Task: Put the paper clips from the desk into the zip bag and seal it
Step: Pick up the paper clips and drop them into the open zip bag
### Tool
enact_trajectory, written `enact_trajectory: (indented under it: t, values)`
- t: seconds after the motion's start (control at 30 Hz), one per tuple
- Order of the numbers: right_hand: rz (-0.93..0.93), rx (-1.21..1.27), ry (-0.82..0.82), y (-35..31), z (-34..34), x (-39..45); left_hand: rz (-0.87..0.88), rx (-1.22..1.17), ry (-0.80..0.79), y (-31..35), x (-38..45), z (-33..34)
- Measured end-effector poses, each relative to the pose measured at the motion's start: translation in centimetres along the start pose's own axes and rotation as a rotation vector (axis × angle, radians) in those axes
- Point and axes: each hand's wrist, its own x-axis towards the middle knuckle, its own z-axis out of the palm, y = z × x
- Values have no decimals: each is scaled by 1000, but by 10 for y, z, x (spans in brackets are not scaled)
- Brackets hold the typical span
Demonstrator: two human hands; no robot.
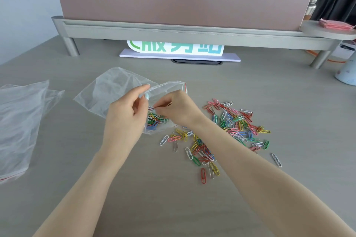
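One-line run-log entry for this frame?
phase: filling | left hand: holds zip bag mouth open | right hand: dropping clips in | paper clips: most on desk | seal: open

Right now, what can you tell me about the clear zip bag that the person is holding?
The zip bag is thin, clear, crinkly plastic with a red line along its open mouth. It lies slanted on the grey desk, mouth towards the loose paper clips. The left hand pinches its rim open; the right hand reaches into the mouth. A small heap of coloured clips already sits inside.
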Motion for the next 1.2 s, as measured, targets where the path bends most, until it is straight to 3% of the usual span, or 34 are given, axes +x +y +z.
enact_trajectory:
  t: [0.37,0.63,0.77,0.9,1.03,1.2]
  values:
    - [-133,-118,13,1,15,3,-9,-1,-5,0,0,2]
    - [-109,-6,19,5,9,-6,-1,19,-12,0,0,3]
    - [-105,-17,100,12,-12,-23,0,21,-18,0,0,2]
    - [-41,-240,123,32,-46,-47,0,17,-32,-1,0,4]
    - [67,-444,29,45,-64,-72,-8,18,-56,-2,-3,7]
    - [54,-568,-99,41,-61,-92,-15,37,-51,-3,-4,7]
